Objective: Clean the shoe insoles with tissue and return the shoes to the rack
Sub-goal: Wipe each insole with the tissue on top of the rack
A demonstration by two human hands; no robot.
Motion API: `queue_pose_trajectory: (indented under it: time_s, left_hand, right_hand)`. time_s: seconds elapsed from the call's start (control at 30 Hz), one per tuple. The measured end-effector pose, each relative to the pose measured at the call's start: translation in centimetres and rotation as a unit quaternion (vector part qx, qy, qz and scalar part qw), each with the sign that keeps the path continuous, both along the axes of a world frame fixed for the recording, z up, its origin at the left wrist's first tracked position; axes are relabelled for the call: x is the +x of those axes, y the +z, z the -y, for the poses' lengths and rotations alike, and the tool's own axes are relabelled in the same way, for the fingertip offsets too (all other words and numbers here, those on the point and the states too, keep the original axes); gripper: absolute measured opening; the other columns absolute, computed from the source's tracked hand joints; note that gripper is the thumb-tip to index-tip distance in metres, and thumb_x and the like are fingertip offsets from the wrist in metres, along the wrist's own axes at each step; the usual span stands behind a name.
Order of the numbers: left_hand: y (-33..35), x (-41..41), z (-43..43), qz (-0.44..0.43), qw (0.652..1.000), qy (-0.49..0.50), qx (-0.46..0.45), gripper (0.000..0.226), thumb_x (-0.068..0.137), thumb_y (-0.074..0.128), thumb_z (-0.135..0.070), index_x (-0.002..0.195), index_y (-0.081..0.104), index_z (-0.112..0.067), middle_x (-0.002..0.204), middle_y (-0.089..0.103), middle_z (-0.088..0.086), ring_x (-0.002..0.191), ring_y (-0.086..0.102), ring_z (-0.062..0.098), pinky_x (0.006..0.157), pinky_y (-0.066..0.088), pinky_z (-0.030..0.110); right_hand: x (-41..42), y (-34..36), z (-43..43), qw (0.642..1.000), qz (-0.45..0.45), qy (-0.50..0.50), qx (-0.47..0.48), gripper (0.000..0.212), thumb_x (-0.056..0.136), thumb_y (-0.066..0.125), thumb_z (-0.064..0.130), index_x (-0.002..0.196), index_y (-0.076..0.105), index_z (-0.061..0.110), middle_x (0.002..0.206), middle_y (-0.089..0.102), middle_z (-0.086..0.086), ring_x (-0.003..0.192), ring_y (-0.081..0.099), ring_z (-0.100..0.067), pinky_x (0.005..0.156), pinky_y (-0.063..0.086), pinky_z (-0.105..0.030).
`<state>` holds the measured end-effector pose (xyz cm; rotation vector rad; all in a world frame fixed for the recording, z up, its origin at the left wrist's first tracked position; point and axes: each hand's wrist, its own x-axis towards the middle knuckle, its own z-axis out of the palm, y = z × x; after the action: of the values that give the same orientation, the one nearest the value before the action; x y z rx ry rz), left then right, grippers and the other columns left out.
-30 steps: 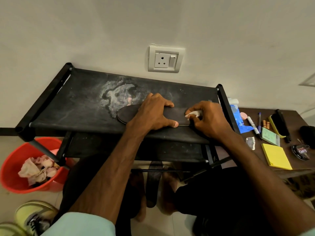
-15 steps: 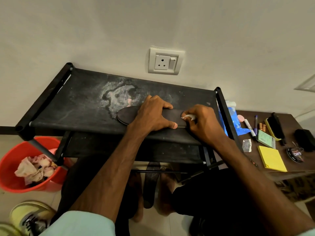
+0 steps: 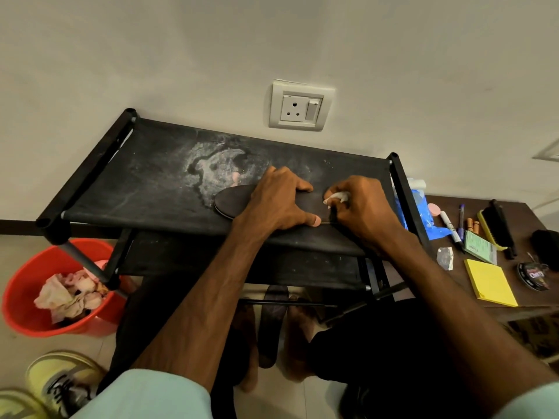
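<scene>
The insole (image 3: pixel 239 201) lay flat on the top shelf of the rack (image 3: pixel 151 182), toe end poking out to the left of the left hand (image 3: pixel 278 201), and it hadn't budged over the last second. That hand had stayed planted on its middle, fingers spread and draped over it, thumb stretched along the insole's near edge, pressing down rather than gripping. The action was all at the insole's right end. There the right hand (image 3: pixel 363 213) had its fingers clenched round a small wad of tissue (image 3: pixel 337 197), only a white tip showing. In that second the wad had crept a touch closer to the left thumb and nudged toward the insole's far edge. Short scrubbing strokes, then, not long sweeps. By my read, this was wiping still under way on the heel end, with the stretch under the left palm probably yet to be reached. A pale dusty stain (image 3: pixel 217 167) sat on the shelf just behind the insole. Below the insole, down on the floor, a second insole (image 3: pixel 272 322) waited. Well off to the insole's left stood a red bucket (image 3: pixel 27 297) holding crumpled used tissues (image 3: pixel 69 294), and nearer the camera a yellow sneaker (image 3: pixel 60 379), so returning shoes to the rack looked a long way off.
</scene>
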<state>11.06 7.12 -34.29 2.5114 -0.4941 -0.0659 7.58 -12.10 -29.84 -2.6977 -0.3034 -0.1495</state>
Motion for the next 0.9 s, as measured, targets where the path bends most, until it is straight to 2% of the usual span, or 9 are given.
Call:
queue_pose_trajectory:
  time_s: [0.2, 0.33, 0.47, 0.53, 0.63, 0.7, 0.77, 0.9]
  left_hand:
    - [-0.2, 0.2, -0.1, -0.003, 1.000, 0.004, 0.001, 0.110, 0.037, 0.051, -0.092, 0.131, 0.065, -0.036, 0.133, 0.062, -0.003, 0.131, 0.048, 0.025, 0.115, 0.033, 0.049]
    - [-0.5, 0.1, -0.1, 0.006, 1.000, 0.008, -0.010, 0.106, 0.038, 0.053, -0.090, 0.129, 0.067, -0.037, 0.129, 0.064, -0.005, 0.127, 0.050, 0.023, 0.113, 0.035, 0.046]
    - [-0.6, -0.1, -0.1, 0.004, 1.000, 0.010, -0.029, 0.104, 0.039, 0.057, -0.089, 0.128, 0.067, -0.036, 0.129, 0.064, -0.004, 0.129, 0.050, 0.024, 0.115, 0.032, 0.045]
    - [-0.3, -0.3, -0.1, 0.004, 0.999, 0.008, -0.031, 0.101, 0.041, 0.062, -0.086, 0.128, 0.067, -0.035, 0.128, 0.063, -0.003, 0.127, 0.049, 0.024, 0.114, 0.032, 0.044]
    - [0.1, -0.6, -0.1, 0.003, 1.000, 0.007, -0.021, 0.089, 0.053, 0.080, -0.074, 0.131, 0.066, -0.033, 0.130, 0.060, 0.000, 0.128, 0.047, 0.024, 0.115, 0.032, 0.042]
    - [0.2, -0.6, -0.1, -0.001, 1.000, 0.000, -0.010, 0.093, 0.052, 0.075, -0.078, 0.132, 0.064, -0.034, 0.131, 0.060, 0.000, 0.128, 0.047, 0.023, 0.115, 0.032, 0.042]
    - [0.4, -0.6, -0.1, -0.005, 1.000, -0.004, -0.001, 0.103, 0.044, 0.059, -0.088, 0.132, 0.064, -0.035, 0.129, 0.061, -0.002, 0.126, 0.047, 0.023, 0.112, 0.035, 0.043]
    - [0.3, -0.5, -0.1, 0.002, 1.000, -0.003, 0.014, 0.104, 0.044, 0.049, -0.091, 0.131, 0.065, -0.038, 0.126, 0.063, -0.003, 0.123, 0.050, 0.022, 0.109, 0.038, 0.046]
  right_hand:
    - [2.6, -0.4, -0.7, 0.999, -0.001, -0.038, -0.014, 0.019, 0.081, 0.073, 0.005, 0.095, 0.081, 0.015, 0.093, 0.076, -0.003, 0.083, 0.069, -0.017, 0.082, 0.060, -0.033]
    - [0.7, -0.4, -0.8, 1.000, 0.003, 0.008, -0.017, 0.020, 0.081, 0.067, 0.001, 0.090, 0.080, 0.011, 0.088, 0.076, -0.007, 0.078, 0.069, -0.021, 0.077, 0.060, -0.038]
    - [-2.1, 0.0, -0.7, 0.998, -0.002, 0.056, -0.022, 0.020, 0.082, 0.067, -0.001, 0.090, 0.081, 0.011, 0.091, 0.076, -0.008, 0.081, 0.069, -0.023, 0.077, 0.059, -0.040]
    - [-2.9, 0.5, -0.5, 0.997, -0.021, 0.070, -0.027, 0.018, 0.084, 0.070, 0.000, 0.091, 0.081, 0.012, 0.092, 0.076, -0.005, 0.082, 0.069, -0.019, 0.078, 0.058, -0.036]
    - [-3.0, 1.4, -0.2, 0.995, -0.061, 0.070, -0.026, 0.017, 0.087, 0.071, 0.002, 0.093, 0.081, 0.015, 0.093, 0.075, 0.000, 0.085, 0.067, -0.013, 0.078, 0.056, -0.028]
    - [-2.4, 1.4, -0.4, 0.995, -0.063, 0.066, -0.031, 0.018, 0.086, 0.071, 0.002, 0.091, 0.081, 0.017, 0.089, 0.073, 0.001, 0.078, 0.064, -0.008, 0.072, 0.053, -0.021]
    - [-1.2, 1.0, -0.7, 0.997, -0.047, 0.050, -0.027, 0.017, 0.085, 0.073, 0.002, 0.091, 0.081, 0.015, 0.088, 0.073, 0.000, 0.074, 0.062, -0.006, 0.068, 0.051, -0.017]
    - [1.4, 0.1, -1.2, 1.000, -0.012, -0.002, 0.000, 0.017, 0.080, 0.076, 0.006, 0.092, 0.081, 0.017, 0.088, 0.077, -0.004, 0.076, 0.070, -0.016, 0.076, 0.062, -0.037]
